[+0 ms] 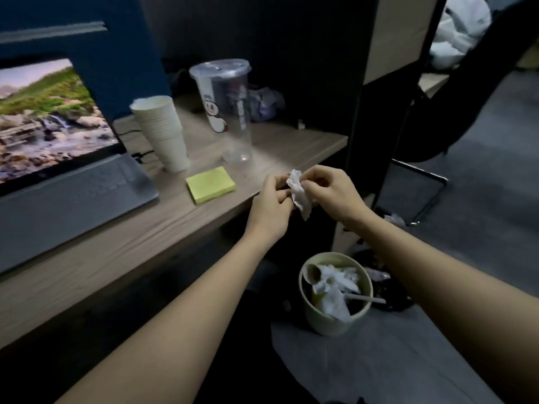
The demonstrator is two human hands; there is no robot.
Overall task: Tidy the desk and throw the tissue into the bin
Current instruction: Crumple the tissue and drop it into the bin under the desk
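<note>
A crumpled white tissue [298,191] hangs between both hands just past the desk's front right edge. My left hand [269,207] pinches its left side and my right hand [328,191] pinches its top right. Below them on the floor stands a pale round bin [326,317], holding several white tissues and a spoon. The wooden desk [122,240] runs from the lower left to the middle right.
On the desk stand a stack of white paper cups [163,132], a clear lidded plastic cup [227,109], a yellow sticky-note pad [210,184] and an open laptop [58,158]. A dark partition [358,112] closes the desk's right end. A black chair [466,106] stands beyond.
</note>
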